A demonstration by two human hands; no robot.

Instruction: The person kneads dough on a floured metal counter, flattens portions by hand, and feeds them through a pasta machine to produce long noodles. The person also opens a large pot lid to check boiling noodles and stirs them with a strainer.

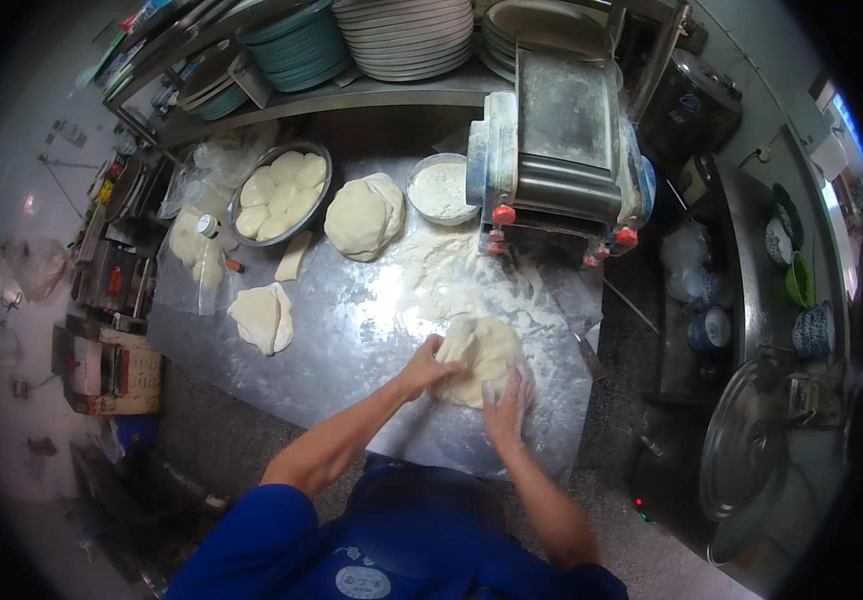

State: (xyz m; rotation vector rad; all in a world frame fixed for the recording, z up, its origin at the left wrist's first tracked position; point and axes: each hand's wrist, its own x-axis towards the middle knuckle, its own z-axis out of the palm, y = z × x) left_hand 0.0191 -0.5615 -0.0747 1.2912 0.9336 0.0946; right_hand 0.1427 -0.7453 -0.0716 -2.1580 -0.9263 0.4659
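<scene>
A round, folded piece of dough (482,352) lies near the front right of the metal worktable (341,360). My left hand (428,369) grips its left edge, thumb on top and fingers at the side. At its lower right edge my right hand (506,401) presses with floury, spread fingers. Loose flour (454,277) is scattered on the metal beyond and to the right of the dough. Farther back sits a larger stacked dough mound (364,217), and a smaller folded dough piece (263,319) rests to the left.
A dough roller machine (568,180) with red knobs stands at the back right, beside a bowl of flour (440,189). Back left are a metal bowl of dough balls (281,193), a dough strip (293,256) and a bottle (215,229). Stacked plates (405,37) fill the shelf above. A scraper (587,352) lies at the right edge.
</scene>
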